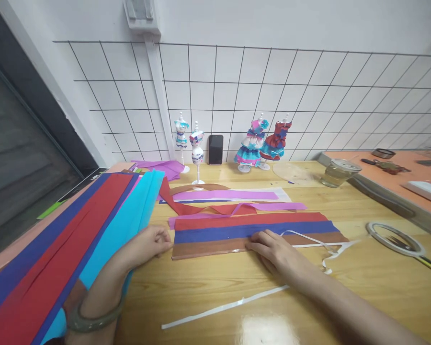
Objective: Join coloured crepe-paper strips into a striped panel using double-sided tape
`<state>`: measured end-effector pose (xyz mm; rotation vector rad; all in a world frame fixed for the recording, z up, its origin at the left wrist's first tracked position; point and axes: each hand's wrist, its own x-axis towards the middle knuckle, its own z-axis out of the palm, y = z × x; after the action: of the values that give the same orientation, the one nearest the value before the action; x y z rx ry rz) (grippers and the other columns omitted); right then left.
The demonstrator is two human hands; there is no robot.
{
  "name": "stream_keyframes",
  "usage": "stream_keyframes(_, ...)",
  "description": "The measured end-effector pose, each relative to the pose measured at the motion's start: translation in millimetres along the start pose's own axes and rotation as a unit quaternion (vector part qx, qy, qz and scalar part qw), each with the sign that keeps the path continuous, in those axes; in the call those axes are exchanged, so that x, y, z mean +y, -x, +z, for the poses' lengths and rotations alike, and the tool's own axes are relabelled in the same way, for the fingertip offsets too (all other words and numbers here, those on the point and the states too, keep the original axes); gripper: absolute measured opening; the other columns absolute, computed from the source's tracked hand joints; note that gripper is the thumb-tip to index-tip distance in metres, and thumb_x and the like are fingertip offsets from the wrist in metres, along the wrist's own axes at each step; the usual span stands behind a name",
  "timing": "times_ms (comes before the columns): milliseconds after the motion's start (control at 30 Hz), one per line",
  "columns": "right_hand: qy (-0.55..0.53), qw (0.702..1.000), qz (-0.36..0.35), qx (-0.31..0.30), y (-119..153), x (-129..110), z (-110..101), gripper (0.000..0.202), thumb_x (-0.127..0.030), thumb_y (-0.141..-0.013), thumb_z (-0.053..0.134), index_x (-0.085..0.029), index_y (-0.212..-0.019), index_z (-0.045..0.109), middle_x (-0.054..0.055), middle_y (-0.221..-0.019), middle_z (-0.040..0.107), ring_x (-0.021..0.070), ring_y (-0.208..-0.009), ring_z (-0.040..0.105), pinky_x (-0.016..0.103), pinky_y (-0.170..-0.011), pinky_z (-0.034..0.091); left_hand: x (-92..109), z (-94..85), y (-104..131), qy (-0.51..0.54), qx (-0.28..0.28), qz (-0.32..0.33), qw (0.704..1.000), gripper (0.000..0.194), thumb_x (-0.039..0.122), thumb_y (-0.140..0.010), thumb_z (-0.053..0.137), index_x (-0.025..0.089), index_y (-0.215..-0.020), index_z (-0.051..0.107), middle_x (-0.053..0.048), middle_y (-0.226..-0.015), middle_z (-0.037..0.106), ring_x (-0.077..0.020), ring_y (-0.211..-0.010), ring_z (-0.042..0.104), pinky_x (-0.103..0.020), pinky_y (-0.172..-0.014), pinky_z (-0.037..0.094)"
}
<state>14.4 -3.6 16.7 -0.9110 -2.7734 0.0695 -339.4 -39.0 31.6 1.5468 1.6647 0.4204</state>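
My left hand (pixel 153 245) is closed, thumb and fingertips pinched together at the left end of a striped sheet (pixel 251 232). Anything between those fingertips is too small to make out. The sheet is thin paper or cloth in red, blue and brown bands, lying flat, with a shiny narrow strip along its near edge. Across its brown band rest the bent fingers of my right hand (pixel 273 251), laid on the near edge; its thumb is hidden. A thin white tape backing (pixel 309 239) curls loosely to the right of that hand. One straight white strip (pixel 222 309) lies nearer me.
Long red, blue and turquoise sheets (pixel 143 201) cover the left side. Pink and red strips (pixel 215 209) lie behind. Small dress forms (pixel 197 148), a phone (pixel 216 149) and dressed figures (pixel 251 143) stand by the wall. Right: a tape roll (pixel 375 230) and glass jar (pixel 334 175).
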Motion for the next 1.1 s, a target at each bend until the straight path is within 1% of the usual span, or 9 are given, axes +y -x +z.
stream_keyframes(100,-0.018,1.000,0.019,0.000,-2,0,-4,0.030,-0.012,-0.086,0.039,-0.017,-0.108,0.058,0.010,-0.095,0.061,0.0193,-0.086,0.056,0.034,-0.074,0.047,18,10.8,0,0.027,0.052,0.086,0.995,0.025,0.039,-0.072,0.054,0.017,-0.083,0.057,0.001,-0.064,0.055,-0.0123,-0.060,0.050,-0.022,-0.053,0.036)
stream_keyframes(267,-0.029,0.997,0.048,0.043,-18,5,-13,0.029,-0.013,-0.085,0.038,-0.017,-0.105,0.059,0.010,-0.095,0.062,0.0184,-0.086,0.058,0.031,-0.074,0.049,30,30.1,0,0.029,0.003,0.120,0.992,0.030,0.034,-0.077,0.049,0.019,-0.101,0.059,-0.004,-0.092,0.063,-0.0152,-0.075,0.054,-0.024,-0.063,0.040)
stream_keyframes(467,0.113,0.986,0.083,0.090,-51,30,-4,0.027,-0.012,-0.082,0.041,-0.016,-0.094,0.066,0.016,-0.122,0.049,0.0298,-0.114,0.042,0.046,-0.087,0.041,26,33.8,-2,-0.002,-0.009,0.117,0.993,0.032,0.035,-0.078,0.047,0.019,-0.104,0.059,-0.003,-0.087,0.063,-0.0154,-0.075,0.054,-0.025,-0.064,0.040)
stream_keyframes(533,0.129,0.985,0.079,0.080,-62,42,1,0.028,-0.009,-0.082,0.040,-0.014,-0.092,0.066,0.017,-0.122,0.051,0.0309,-0.117,0.039,0.048,-0.089,0.039,26,33.4,-1,-0.004,-0.006,0.119,0.993,0.032,0.036,-0.078,0.047,0.019,-0.103,0.060,-0.003,-0.086,0.063,-0.0152,-0.074,0.054,-0.024,-0.063,0.040)
stream_keyframes(633,0.087,0.992,0.042,0.083,-73,55,-3,0.031,-0.008,-0.083,0.037,-0.012,-0.096,0.065,0.015,-0.108,0.060,0.0261,-0.109,0.048,0.042,-0.089,0.041,27,33.6,0,-0.006,-0.003,0.118,0.993,0.032,0.037,-0.078,0.048,0.019,-0.102,0.061,-0.003,-0.084,0.063,-0.0147,-0.071,0.053,-0.024,-0.061,0.040)
stream_keyframes(800,-0.030,0.984,0.076,0.158,-75,36,-55,0.024,-0.022,-0.087,0.040,-0.016,-0.086,0.064,0.009,-0.084,0.063,0.0185,-0.079,0.058,0.031,-0.072,0.046,30,32.9,0,-0.009,0.069,0.139,0.988,0.027,0.036,-0.076,0.052,0.020,-0.096,0.063,-0.001,-0.075,0.060,-0.0133,-0.067,0.051,-0.023,-0.058,0.038)
stream_keyframes(933,-0.097,0.978,0.105,0.151,-61,-5,-111,0.025,-0.031,-0.087,0.044,-0.018,-0.076,0.062,0.004,-0.071,0.058,0.0142,-0.065,0.053,0.027,-0.062,0.043,36,30.9,0,0.050,0.171,0.184,0.967,0.021,0.037,-0.076,0.055,0.018,-0.084,0.061,-0.002,-0.077,0.059,-0.0135,-0.070,0.051,-0.024,-0.064,0.040)
stream_keyframes(1000,-0.160,0.972,0.091,0.147,-51,-25,-133,0.023,-0.032,-0.085,0.047,-0.018,-0.073,0.060,0.003,-0.069,0.057,0.0125,-0.063,0.052,0.025,-0.059,0.043,39,30.3,2,0.095,0.199,0.204,0.954,0.021,0.035,-0.075,0.057,0.017,-0.085,0.060,-0.003,-0.081,0.059,-0.0141,-0.074,0.052,-0.025,-0.068,0.041)
stream_keyframes(1100,-0.299,0.945,0.101,0.082,-32,-50,-152,0.021,-0.032,-0.084,0.050,-0.019,-0.071,0.059,0.001,-0.067,0.056,0.0100,-0.056,0.051,0.022,-0.051,0.042,42,30.6,5,0.153,0.213,0.215,0.941,0.024,0.034,-0.074,0.060,0.018,-0.091,0.059,-0.004,-0.089,0.059,-0.0148,-0.079,0.052,-0.027,-0.074,0.043)
